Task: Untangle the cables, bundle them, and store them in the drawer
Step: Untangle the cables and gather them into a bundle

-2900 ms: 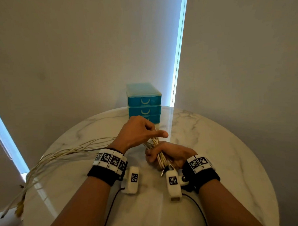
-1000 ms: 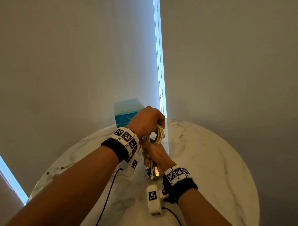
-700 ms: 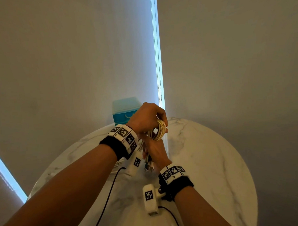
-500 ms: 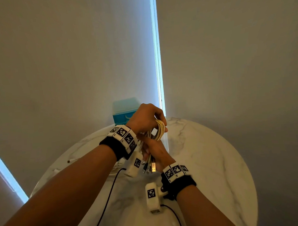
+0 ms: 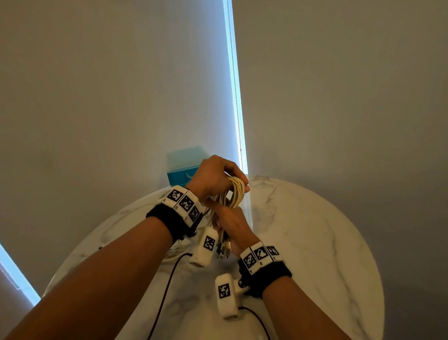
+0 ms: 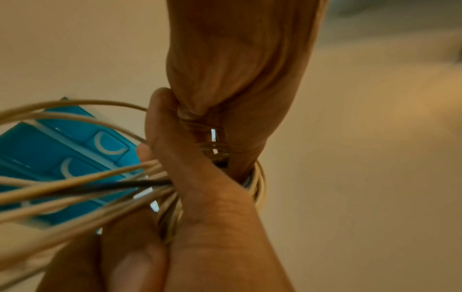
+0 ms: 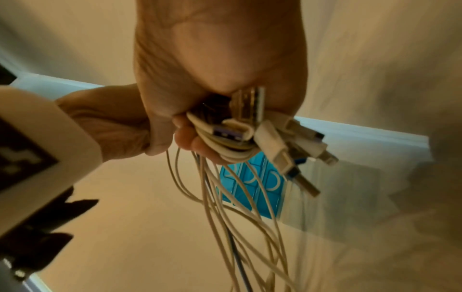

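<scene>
Several cream cables and one dark cable are gathered into a coil (image 5: 236, 192) above the marble table (image 5: 311, 243). My left hand (image 5: 233, 179) grips the top of the coil, fingers curled over it. Just below, my right hand (image 5: 227, 221) grips the bundle, and the USB plugs (image 5: 225, 249) stick out behind its heel. In the right wrist view the plugs (image 7: 275, 142) fan out of the fist and loose strands (image 7: 225, 217) hang down. The left wrist view shows strands (image 6: 75, 177) running left from both hands. The blue drawer unit (image 5: 184, 166) stands behind the hands, drawers closed.
The round table's far edge meets a grey wall, with a bright window slit (image 5: 235, 92) right of the drawers. Thin black camera leads (image 5: 159, 306) trail across the near tabletop. Bare marble lies to the right of the hands.
Since 2.9 s ago the long strands lying off to the left have been drawn in, and both hands have lifted toward the drawers. Over the last second the hands barely shift.
</scene>
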Demonstrator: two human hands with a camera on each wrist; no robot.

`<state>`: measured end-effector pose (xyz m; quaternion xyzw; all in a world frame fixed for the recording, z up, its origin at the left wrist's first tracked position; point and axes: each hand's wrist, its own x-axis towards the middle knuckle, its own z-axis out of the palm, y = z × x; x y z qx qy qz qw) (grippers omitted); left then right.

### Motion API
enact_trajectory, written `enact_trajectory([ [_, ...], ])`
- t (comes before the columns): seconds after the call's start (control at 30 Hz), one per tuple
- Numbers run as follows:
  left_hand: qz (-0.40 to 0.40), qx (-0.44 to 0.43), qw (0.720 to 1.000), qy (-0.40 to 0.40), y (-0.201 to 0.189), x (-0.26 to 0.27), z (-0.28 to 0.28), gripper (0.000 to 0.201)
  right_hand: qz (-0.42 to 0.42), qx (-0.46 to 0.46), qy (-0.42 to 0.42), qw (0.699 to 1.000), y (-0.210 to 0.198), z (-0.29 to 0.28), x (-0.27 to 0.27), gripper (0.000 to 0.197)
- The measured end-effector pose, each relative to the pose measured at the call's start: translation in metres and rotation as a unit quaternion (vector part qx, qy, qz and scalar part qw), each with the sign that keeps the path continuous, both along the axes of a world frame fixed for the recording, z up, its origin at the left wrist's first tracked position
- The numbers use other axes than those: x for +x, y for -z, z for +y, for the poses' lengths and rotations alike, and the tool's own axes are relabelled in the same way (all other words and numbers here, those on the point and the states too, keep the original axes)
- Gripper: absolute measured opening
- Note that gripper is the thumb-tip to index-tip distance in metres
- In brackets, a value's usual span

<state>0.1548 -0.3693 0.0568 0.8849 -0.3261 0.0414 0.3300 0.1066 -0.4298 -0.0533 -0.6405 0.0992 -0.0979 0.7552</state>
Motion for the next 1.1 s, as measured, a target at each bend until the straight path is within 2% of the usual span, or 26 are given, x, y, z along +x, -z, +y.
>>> enact_trajectory([
  [0.17, 0.107, -0.040, 0.993, -0.001, 0.000, -0.004, -0.001, 0.020, -0.016, 0.056, 0.010, 0.998, -0.001, 0.006, 0.001, 0.023],
  [0.27, 0.111, -0.043, 0.993, 0.007, -0.004, -0.004, 0.001, 0.023, -0.012, 0.041, 0.010, 0.999, 0.000, 0.003, 0.004, 0.031],
  [0.37, 0.002, 0.046, 0.999, 0.001, -0.011, -0.003, 0.005, 0.023, 0.013, 0.021, -0.023, 0.999, -0.003, 0.000, 0.001, 0.034],
  [0.5, -0.158, 0.174, 0.972, -0.009, -0.018, -0.005, 0.007, 0.024, 0.043, -0.085, -0.055, 0.994, -0.003, -0.005, -0.002, 0.035],
  [0.6, -0.263, 0.247, 0.933, 0.003, -0.020, -0.013, 0.003, 0.020, 0.053, -0.133, -0.050, 0.988, -0.001, -0.010, -0.001, 0.038],
  [0.73, -0.362, 0.328, 0.872, 0.030, -0.022, -0.017, 0.001, 0.019, 0.074, -0.224, -0.045, 0.971, 0.006, -0.013, 0.005, 0.042],
  [0.8, -0.409, 0.351, 0.840, 0.057, -0.023, -0.019, -0.002, 0.023, 0.073, -0.235, -0.040, 0.968, 0.005, -0.014, 0.007, 0.040],
  [0.87, -0.434, 0.358, 0.823, 0.079, -0.023, -0.022, -0.006, 0.027, 0.053, -0.225, -0.039, 0.972, 0.002, -0.013, 0.005, 0.035],
  [0.9, -0.440, 0.357, 0.819, 0.088, -0.023, -0.021, -0.008, 0.028, 0.039, -0.213, -0.037, 0.976, 0.002, -0.013, 0.004, 0.037],
  [1.0, -0.443, 0.343, 0.821, 0.109, -0.023, -0.017, -0.011, 0.025, 0.018, -0.140, -0.033, 0.989, 0.004, -0.010, 0.002, 0.062],
  [1.07, -0.431, 0.311, 0.839, 0.121, -0.022, -0.015, -0.010, 0.022, -0.009, -0.123, -0.044, 0.991, 0.006, -0.011, 0.003, 0.050],
  [1.1, -0.408, 0.277, 0.861, 0.125, -0.021, -0.013, -0.007, 0.020, -0.036, -0.119, -0.043, 0.991, 0.007, -0.013, 0.004, 0.042],
])
